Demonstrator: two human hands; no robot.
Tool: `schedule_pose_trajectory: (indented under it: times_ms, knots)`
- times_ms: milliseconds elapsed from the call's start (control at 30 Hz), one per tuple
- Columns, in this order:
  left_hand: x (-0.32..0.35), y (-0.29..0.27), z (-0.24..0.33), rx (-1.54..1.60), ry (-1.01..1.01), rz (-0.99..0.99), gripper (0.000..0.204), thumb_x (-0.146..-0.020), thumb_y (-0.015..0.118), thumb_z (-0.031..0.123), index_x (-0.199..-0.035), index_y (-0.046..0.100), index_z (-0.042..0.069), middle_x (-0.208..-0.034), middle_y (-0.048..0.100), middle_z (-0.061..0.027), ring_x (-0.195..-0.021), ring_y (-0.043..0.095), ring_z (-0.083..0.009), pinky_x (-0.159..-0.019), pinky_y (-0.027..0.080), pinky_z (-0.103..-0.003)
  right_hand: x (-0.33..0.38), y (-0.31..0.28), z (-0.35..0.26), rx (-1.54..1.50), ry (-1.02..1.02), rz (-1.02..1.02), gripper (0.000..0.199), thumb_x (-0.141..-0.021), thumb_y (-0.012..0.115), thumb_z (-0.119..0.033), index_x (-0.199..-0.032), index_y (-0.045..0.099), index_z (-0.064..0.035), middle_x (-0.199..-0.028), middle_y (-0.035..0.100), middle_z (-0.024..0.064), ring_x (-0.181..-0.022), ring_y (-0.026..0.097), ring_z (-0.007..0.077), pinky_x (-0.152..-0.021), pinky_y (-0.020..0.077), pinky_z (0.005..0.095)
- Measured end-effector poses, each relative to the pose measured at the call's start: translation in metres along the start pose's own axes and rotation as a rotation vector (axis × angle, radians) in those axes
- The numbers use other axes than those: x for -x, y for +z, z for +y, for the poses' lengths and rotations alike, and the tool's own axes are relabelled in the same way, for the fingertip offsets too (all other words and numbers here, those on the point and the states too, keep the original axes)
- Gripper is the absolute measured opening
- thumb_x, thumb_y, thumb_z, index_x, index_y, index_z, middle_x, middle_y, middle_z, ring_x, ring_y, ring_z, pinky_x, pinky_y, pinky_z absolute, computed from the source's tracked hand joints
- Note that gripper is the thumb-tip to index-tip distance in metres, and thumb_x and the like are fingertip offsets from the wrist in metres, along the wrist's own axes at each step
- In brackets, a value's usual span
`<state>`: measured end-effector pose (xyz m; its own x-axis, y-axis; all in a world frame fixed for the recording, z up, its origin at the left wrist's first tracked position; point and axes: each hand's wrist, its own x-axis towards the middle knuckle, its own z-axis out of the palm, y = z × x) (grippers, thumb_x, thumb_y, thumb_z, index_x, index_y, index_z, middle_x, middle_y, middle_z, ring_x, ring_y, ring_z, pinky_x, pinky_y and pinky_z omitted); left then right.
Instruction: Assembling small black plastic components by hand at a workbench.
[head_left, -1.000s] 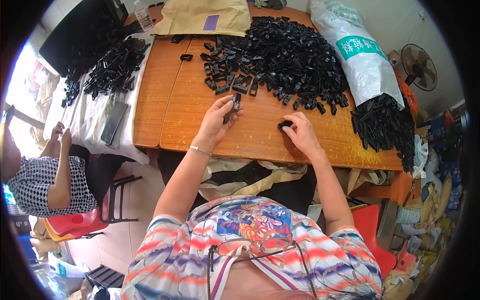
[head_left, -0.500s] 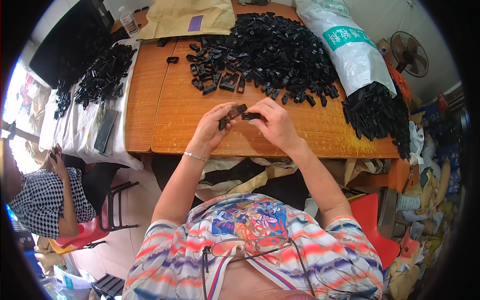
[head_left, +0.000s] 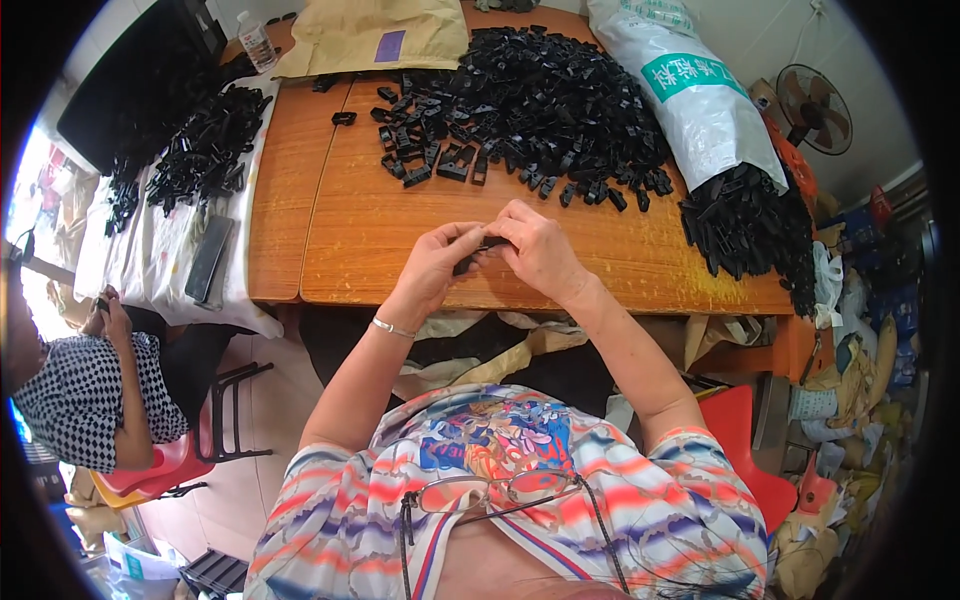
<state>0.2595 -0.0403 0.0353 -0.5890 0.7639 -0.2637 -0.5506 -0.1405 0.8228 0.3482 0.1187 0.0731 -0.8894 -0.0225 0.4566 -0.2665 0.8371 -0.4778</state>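
Observation:
My left hand [head_left: 437,262] and my right hand [head_left: 535,245] meet above the near part of the wooden table [head_left: 400,230]. Between them is a small black plastic part [head_left: 465,264], mostly covered by my fingers. The fingers of my left hand close round it from the left. My right thumb and fingers pinch at its right end, where a bit of black shows; a second black piece there cannot be told apart from the first. Beyond my hands lies a large heap of black plastic parts [head_left: 560,100], with a few loose ones at its left side.
A white sack [head_left: 715,110] on the right spills slim black pieces [head_left: 745,225]. A brown paper bag [head_left: 365,40] lies at the back. To the left, another black heap [head_left: 205,150] and a dark flat slab [head_left: 208,260] rest on white cloth; a co-worker [head_left: 90,400] sits there.
My hands have come together, with the right hand's black piece brought against the part in my left. The parts are now more hidden by my fingers.

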Motion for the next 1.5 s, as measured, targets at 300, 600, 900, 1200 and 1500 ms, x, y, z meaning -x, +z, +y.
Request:
schedule_pose_trajectory:
  times_ms: [300,600,900,1200,1500]
  knots:
    - [0.03,0.004,-0.019,-0.336,0.14,0.044,0.021,-0.088,0.061,0.002,-0.108,0.059,-0.004,-0.075,0.061,-0.0025,-0.063,0.055,-0.0056,-0.056,0.044,-0.019,0.027,0.008,-0.01,-0.474,0.464,-0.215,0.028,-0.069,0.076,-0.009,-0.089,0.059,-0.0009,-0.081,0.061,0.008,-0.071,0.06,0.0179,-0.064,0.0492,0.0306]
    - [0.092,-0.029,-0.054,-1.333,0.402,-0.043,0.024,-0.078,0.069,0.011,-0.099,0.065,0.001,-0.093,0.066,-0.0135,-0.077,0.063,-0.027,-0.071,0.051,-0.036,0.03,-0.025,0.062,-0.205,0.638,-0.067,0.025,-0.081,0.07,-0.02,-0.096,0.066,0.0,-0.086,0.07,0.0121,-0.079,0.066,0.0208,-0.072,0.0518,0.0319]
    - [0.062,-0.016,-0.029,-1.208,0.765,0.034,0.007,-0.08,0.065,0.006,-0.087,0.064,0.005,-0.078,0.06,-0.0137,-0.073,0.061,-0.0325,-0.061,0.049,-0.037,-0.002,-0.016,0.114,0.351,0.761,0.123,0.03,-0.082,0.07,-0.023,-0.103,0.061,-0.0026,-0.089,0.069,0.016,-0.085,0.066,0.0337,-0.075,0.0511,0.0422]
    - [-0.074,-0.026,0.043,-1.602,0.816,0.303,0.026,-0.079,0.067,0.006,-0.104,0.06,0.008,-0.1,0.052,-0.0108,-0.099,0.053,-0.0288,-0.077,0.052,-0.037,0.002,-0.021,0.105,0.287,0.789,0.059,0.043,-0.077,0.072,-0.022,-0.111,0.056,-0.0013,-0.099,0.067,0.019,-0.097,0.064,0.0346,-0.081,0.0504,0.0429]
    - [-0.074,-0.028,0.035,-1.622,0.749,0.217,0.021,-0.079,0.07,0.009,-0.088,0.053,0.004,-0.093,0.054,-0.0116,-0.092,0.054,-0.0308,-0.077,0.047,-0.04,0.019,-0.023,0.074,0.177,0.701,-0.064,0.042,-0.069,0.08,-0.015,-0.103,0.059,-0.004,-0.095,0.064,0.0143,-0.088,0.063,0.0295,-0.076,0.0493,0.0397]
